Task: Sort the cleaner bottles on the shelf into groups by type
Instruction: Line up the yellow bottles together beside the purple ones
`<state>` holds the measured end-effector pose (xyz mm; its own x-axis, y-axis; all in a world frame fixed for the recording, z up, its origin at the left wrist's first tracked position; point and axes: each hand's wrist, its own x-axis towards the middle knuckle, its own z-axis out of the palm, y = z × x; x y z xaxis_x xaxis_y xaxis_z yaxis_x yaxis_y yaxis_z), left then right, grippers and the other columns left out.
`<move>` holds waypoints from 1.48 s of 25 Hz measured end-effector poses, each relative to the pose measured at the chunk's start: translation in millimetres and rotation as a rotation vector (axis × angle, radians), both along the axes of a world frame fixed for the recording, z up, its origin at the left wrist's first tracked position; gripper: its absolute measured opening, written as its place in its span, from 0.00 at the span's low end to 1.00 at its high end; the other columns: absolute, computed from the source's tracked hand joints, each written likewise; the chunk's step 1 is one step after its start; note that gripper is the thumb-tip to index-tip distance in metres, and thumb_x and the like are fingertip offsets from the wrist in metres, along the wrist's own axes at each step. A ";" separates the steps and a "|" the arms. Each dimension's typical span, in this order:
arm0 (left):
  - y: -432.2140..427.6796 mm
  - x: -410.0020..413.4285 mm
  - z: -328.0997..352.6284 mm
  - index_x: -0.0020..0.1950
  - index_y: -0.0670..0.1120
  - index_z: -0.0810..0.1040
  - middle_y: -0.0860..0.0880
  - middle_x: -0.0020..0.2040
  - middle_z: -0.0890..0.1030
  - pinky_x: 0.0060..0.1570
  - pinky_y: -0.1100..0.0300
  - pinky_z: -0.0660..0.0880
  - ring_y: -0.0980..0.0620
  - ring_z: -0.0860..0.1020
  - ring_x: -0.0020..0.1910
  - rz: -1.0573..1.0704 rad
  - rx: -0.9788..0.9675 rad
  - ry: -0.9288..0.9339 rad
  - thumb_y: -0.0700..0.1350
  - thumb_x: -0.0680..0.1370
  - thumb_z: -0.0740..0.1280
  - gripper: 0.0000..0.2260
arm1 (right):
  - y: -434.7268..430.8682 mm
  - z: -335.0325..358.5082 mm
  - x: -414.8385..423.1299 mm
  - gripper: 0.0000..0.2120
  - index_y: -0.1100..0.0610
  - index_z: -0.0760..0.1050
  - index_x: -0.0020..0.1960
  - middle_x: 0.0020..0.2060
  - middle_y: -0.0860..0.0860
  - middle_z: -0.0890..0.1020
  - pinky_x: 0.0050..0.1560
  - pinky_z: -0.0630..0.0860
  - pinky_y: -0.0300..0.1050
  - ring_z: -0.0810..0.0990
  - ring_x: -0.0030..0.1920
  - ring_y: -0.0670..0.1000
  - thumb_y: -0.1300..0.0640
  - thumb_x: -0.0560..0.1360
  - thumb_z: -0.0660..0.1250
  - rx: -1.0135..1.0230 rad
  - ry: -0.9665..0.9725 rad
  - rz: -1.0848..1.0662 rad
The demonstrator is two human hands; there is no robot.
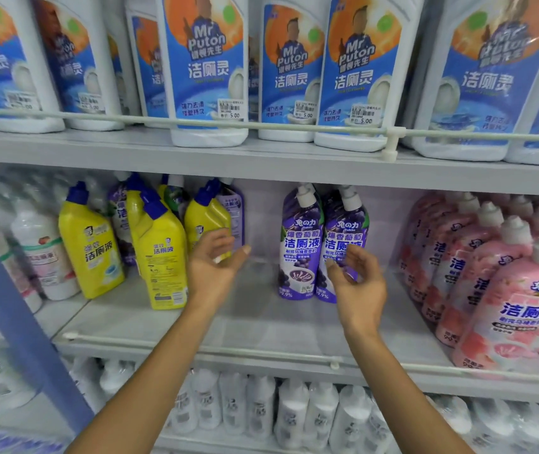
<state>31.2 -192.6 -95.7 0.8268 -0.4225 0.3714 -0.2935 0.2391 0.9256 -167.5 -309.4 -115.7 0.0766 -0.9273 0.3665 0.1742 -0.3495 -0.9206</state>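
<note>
Two purple grape-label bottles [301, 244] stand side by side at the middle of the middle shelf [261, 326]. Left of them, several yellow bottles with blue caps [163, 253] stand mixed with other purple bottles [233, 208] behind. Pink bottles [504, 290] crowd the right end. My left hand [214, 263] hovers open, palm up, in front of a yellow bottle, holding nothing. My right hand [356, 276] is open just in front of the right purple bottle's lower part, fingers curled but not gripping it.
White Mr Puton bottles [206, 67] fill the upper shelf behind a guard rail [261, 124]. White bottles with pink labels [42, 253] stand at the far left. A lower shelf holds white bottles [294, 411]. A blue upright post [16, 322] runs at the left.
</note>
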 end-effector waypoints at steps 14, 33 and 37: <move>93.2 104.9 4.2 0.62 0.46 0.80 0.47 0.53 0.83 0.48 0.55 0.80 0.47 0.82 0.53 0.175 0.198 -0.035 0.42 0.65 0.84 0.28 | 38.9 37.5 200.8 0.25 0.59 0.77 0.63 0.59 0.57 0.84 0.59 0.82 0.51 0.85 0.53 0.50 0.67 0.69 0.81 0.002 0.180 0.523; 151.7 147.1 -2.5 0.55 0.48 0.71 0.46 0.48 0.80 0.43 0.50 0.76 0.43 0.79 0.46 0.360 0.397 -0.304 0.47 0.68 0.82 0.25 | 82.4 9.0 215.8 0.32 0.37 0.75 0.56 0.48 0.45 0.87 0.52 0.84 0.57 0.86 0.47 0.51 0.28 0.56 0.77 -0.145 0.436 0.321; 163.9 146.3 -2.2 0.57 0.45 0.69 0.43 0.53 0.79 0.45 0.49 0.72 0.39 0.78 0.51 0.497 0.419 -0.306 0.47 0.70 0.80 0.24 | 106.0 18.7 214.4 0.23 0.42 0.77 0.56 0.46 0.43 0.85 0.52 0.83 0.52 0.85 0.47 0.48 0.39 0.66 0.81 -0.164 0.497 0.301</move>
<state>177.5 -28.6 -97.9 0.8433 -0.1804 0.5063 -0.5361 -0.3475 0.7693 46.9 -203.4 -97.0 0.5256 -0.7729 0.3556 -0.1503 -0.4958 -0.8553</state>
